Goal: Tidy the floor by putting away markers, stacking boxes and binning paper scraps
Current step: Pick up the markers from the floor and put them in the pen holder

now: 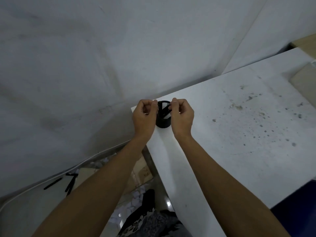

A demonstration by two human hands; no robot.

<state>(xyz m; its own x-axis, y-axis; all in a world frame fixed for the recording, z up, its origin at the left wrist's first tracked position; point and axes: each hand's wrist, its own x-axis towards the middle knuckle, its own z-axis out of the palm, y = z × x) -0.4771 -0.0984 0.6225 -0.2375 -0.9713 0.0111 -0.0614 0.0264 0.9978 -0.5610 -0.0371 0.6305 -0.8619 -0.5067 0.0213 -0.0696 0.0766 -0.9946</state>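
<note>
A black mesh pen holder (163, 123) stands near the left corner of a white table (222, 134). A black marker (164, 111) leans inside it. My left hand (145, 117) is at the holder's left rim with curled fingers, thumb and forefinger pinched together. My right hand (181, 117) is at the right rim, its fingertips pinching the marker's top end. On the floor at lower left lie several black markers (70, 183), a cardboard box (142, 170) and white paper scraps (135, 200).
A grey wall fills the top and left. A white cable (34, 187) runs along the floor by the wall. The table's right part is speckled with dark stains (256, 122). A cardboard piece (304, 82) lies at the right edge.
</note>
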